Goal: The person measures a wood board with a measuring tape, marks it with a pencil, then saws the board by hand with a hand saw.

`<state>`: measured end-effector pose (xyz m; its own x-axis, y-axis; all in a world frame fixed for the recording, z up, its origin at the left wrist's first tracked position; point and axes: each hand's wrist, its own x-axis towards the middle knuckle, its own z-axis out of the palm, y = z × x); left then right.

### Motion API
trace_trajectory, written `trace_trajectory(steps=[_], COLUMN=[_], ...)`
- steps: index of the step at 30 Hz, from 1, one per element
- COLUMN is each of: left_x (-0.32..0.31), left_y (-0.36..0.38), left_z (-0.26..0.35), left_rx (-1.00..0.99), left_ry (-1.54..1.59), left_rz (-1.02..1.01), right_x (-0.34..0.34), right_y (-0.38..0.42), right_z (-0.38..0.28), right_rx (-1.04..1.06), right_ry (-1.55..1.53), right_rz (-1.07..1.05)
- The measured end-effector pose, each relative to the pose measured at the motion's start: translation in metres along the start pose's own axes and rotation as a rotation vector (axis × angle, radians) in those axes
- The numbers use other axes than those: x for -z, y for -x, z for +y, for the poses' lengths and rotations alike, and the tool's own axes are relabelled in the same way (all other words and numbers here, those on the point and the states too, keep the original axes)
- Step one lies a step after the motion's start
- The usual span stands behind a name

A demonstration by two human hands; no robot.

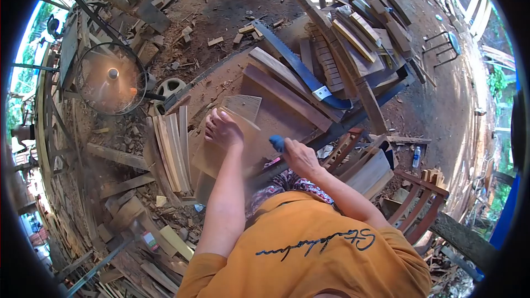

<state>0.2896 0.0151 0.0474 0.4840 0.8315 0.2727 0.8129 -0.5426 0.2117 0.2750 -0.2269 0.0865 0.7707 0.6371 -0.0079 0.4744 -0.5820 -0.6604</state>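
My left hand (223,131) is closed on the upper edge of a flat wooden board (251,123), its fingers curled over the wood. To the right, my right hand (302,157) is wrapped around a small blue object (277,143) whose kind I cannot make out; its rounded end sticks out toward the board. Behind the left hand, a pale wooden piece (245,105) with a slanted side lies on the workbench (284,118). A handsaw (290,58) with a blue blade and dark handle rests farther back, beside long wooden planks (284,91).
A round fan (112,74) stands at the left. Upright wooden slats (171,146) lean left of my left forearm. Stacked wood pieces (367,33) and a long beam (337,49) occupy the back right. A plastic bottle (416,157) stands at the right; scraps litter the ground.
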Motion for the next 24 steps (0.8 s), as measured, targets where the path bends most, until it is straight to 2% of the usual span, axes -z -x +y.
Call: trace_trajectory(steps=[3, 8, 12, 14, 18, 21, 23, 24], left_x=[-0.004, 0.001, 0.002, -0.003, 0.003, 0.002, -0.003, -0.002], left_y=[-0.001, -0.003, -0.002, -0.001, -0.003, -0.003, 0.000, 0.000], left_z=[-0.003, 0.002, 0.006, 0.003, 0.007, 0.008, 0.005, 0.006], left_rx=[-0.011, 0.018, 0.019, -0.015, 0.015, 0.018, -0.038, -0.037], left_ry=[0.024, -0.137, -0.172, -0.171, -0.196, -0.181, -0.119, -0.120], left_rz=[-0.006, -0.118, -0.118, -0.048, -0.123, -0.134, 0.009, 0.003], right_x=[-0.013, -0.017, -0.014, -0.019, -0.025, -0.012, -0.010, -0.011], right_y=[-0.019, -0.030, -0.031, -0.039, -0.051, -0.032, -0.030, -0.034], right_z=[-0.003, -0.002, -0.003, -0.008, -0.008, -0.001, 0.003, 0.000], right_rx=[0.060, 0.034, 0.012, -0.001, -0.016, -0.034, -0.030, -0.030], right_ry=[0.094, 0.147, 0.197, 0.208, 0.190, 0.162, 0.150, 0.154], right_rz=[0.022, 0.001, -0.032, -0.048, -0.091, -0.117, -0.110, -0.109])
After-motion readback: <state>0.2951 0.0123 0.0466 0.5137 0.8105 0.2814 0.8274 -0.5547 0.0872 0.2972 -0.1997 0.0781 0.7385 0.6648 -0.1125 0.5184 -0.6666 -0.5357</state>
